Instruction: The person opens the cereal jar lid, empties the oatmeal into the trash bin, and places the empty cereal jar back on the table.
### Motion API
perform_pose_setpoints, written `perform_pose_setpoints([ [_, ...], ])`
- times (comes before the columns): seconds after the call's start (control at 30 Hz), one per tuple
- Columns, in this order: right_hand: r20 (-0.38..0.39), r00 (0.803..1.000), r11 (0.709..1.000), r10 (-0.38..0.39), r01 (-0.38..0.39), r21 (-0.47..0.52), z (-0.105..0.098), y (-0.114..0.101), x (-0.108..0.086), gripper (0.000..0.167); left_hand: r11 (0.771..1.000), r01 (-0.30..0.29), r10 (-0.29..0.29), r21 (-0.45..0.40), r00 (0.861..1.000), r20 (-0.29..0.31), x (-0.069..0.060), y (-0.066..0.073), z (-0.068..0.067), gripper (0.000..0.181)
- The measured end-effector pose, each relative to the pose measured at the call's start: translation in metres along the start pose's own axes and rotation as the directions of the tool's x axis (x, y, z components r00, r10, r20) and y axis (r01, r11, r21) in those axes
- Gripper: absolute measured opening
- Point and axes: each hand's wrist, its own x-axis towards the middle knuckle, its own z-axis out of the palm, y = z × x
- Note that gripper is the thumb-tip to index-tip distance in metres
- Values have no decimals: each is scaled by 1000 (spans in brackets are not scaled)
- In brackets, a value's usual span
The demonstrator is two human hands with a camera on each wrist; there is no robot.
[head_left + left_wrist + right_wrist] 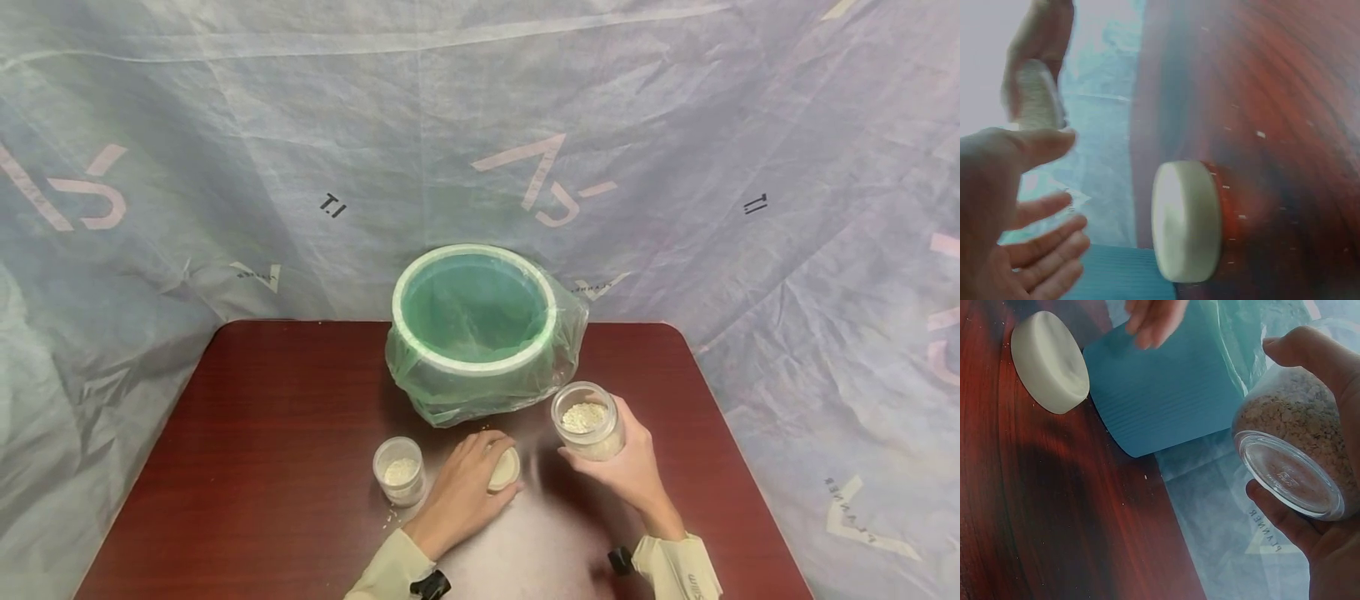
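Observation:
My right hand (633, 467) grips a clear jar (585, 421) partly filled with pale flakes, held off the table; its round base shows in the right wrist view (1291, 475). Beside a cream lid (506, 469), my left hand (467, 492) hovers with fingers loosely spread. From the left wrist, that hand (1022, 206) holds nothing, and the lid (1186, 222) lies on the table apart from it. A small clear cup (400, 473) with flakes stands left of my left hand.
A green-blue bin (474, 367) with a pale rim and clear plastic liner stands at the table's (285, 417) back middle. Loose flakes (390, 518) lie near the small cup. Grey printed sheeting (420, 108) hangs behind and at both sides.

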Motion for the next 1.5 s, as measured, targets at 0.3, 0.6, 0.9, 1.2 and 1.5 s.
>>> perform_pose_setpoints([
  [0.3,15,1000,1000,11,-12,10,-4,-2,0,95,972,-108,45,-207,956,-291,1,14,-56,18],
  [0.6,9,1000,1000,24,-23,-11,-7,-3,1,97,952,-62,-78,-300,897,-435,4,5,-104,12],
  [0.9,6,1000,1000,22,-22,-9,-6,-6,1,102,886,141,-357,-441,816,-455,14,-22,-132,11],
  [1.2,23,999,999,48,-48,6,-7,-5,-4,95,781,343,-556,-522,763,-331,29,-52,-147,19],
  [1.5,9,1000,999,26,-26,32,-6,-6,-2,99,752,409,-602,-518,747,-284,52,-70,-142,34],
])
